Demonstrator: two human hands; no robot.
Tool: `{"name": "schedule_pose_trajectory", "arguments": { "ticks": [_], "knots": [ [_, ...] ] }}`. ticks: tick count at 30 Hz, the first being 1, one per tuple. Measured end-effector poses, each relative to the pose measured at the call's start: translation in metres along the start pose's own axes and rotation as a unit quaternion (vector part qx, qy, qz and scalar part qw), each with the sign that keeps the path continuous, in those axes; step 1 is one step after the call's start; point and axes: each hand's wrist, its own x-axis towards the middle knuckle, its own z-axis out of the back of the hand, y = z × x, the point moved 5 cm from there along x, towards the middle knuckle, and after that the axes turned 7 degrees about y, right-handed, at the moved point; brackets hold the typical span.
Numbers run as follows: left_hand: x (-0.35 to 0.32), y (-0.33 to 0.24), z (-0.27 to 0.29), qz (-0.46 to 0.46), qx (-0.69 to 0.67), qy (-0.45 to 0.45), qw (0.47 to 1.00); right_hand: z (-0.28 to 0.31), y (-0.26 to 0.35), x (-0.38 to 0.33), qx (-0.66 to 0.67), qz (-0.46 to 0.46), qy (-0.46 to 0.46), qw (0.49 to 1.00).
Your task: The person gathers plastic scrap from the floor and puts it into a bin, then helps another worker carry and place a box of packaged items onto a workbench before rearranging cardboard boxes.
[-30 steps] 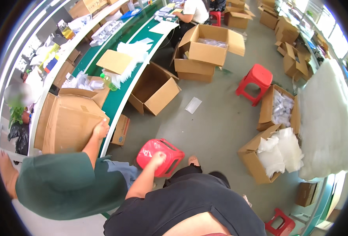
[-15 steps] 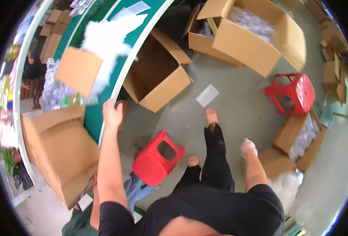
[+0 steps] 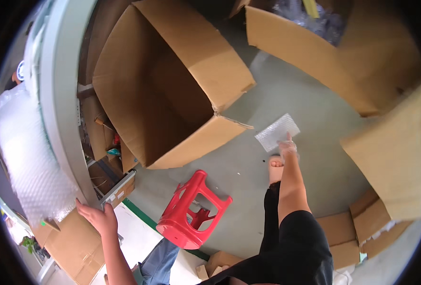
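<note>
Head view, looking down: at the far left a sheet of bubble wrap [image 3: 30, 161] is lying on the bench [image 3: 61, 118], hanging toward its grey rounded edge. Just below that edge the left hand [image 3: 99, 219] is resting with its fingers spread open, gripping nothing, its fingertips touching the rim of the bench beside the lower corner of the bubble wrap. Under the bench a flat cardboard box [image 3: 77, 247] is sitting at the lower left, close to the left wrist.

Moving right, a large empty cardboard box [image 3: 172, 85] is lying tipped on its side on the floor [image 3: 315, 95], its open mouth facing the camera and one flap reaching out toward the middle. Below it a red plastic stool [image 3: 191, 213] is standing tilted on the floor, near a leg in blue jeans at the bottom edge.

Right of centre the right hand [image 3: 287, 146] is reaching down at the end of a stretched arm, its fingertips touching the near edge of a small clear bubble bag [image 3: 278, 131] that is lying flat on the floor; whether the fingers are pinching it or only touching, I cannot tell. A bare foot [image 3: 276, 166] is showing just below the hand.

Further right, another cardboard box [image 3: 324, 57] holding clear plastic is sitting at the top, and more cartons [image 3: 391, 161] are crowding the right edge.
</note>
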Motion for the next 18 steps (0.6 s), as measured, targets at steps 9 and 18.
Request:
{"name": "schedule_pose_trajectory", "arguments": {
  "ticks": [9,18],
  "knots": [
    [-0.004,-0.005,-0.013,0.042,0.009,-0.019,0.999,0.028,0.034,-0.026,0.186,0.005,-0.072,0.98],
    [0.002,0.005,0.006,0.005,-0.046,0.046,0.998,0.207,0.295,-0.315,0.79,-0.06,0.433,0.429]
  ]
}}
